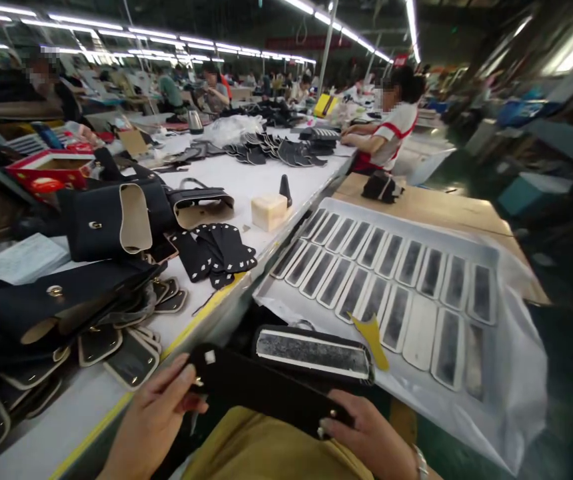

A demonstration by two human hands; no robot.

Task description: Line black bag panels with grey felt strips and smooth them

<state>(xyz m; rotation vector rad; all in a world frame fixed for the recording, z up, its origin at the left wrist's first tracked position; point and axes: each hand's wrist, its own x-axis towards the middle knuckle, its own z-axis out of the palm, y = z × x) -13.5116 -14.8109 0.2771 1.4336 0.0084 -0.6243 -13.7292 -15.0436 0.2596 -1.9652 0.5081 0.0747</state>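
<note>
Black leather strip [266, 393], near centre: looks light, semi-stiff, bendy. L hand [159, 413] pinches left end, R hand [374, 440] grips right end. Best held by ends.

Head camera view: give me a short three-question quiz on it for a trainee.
1. True or false: the left hand and the right hand both hold the black strip.
2. Where does the yellow tool lie? A on the plastic sheet; B in a red box; C on the floor.
3. Fill in: beside the cream block stands a small black ____.
Key: 1 true; 2 A; 3 cone.
</note>
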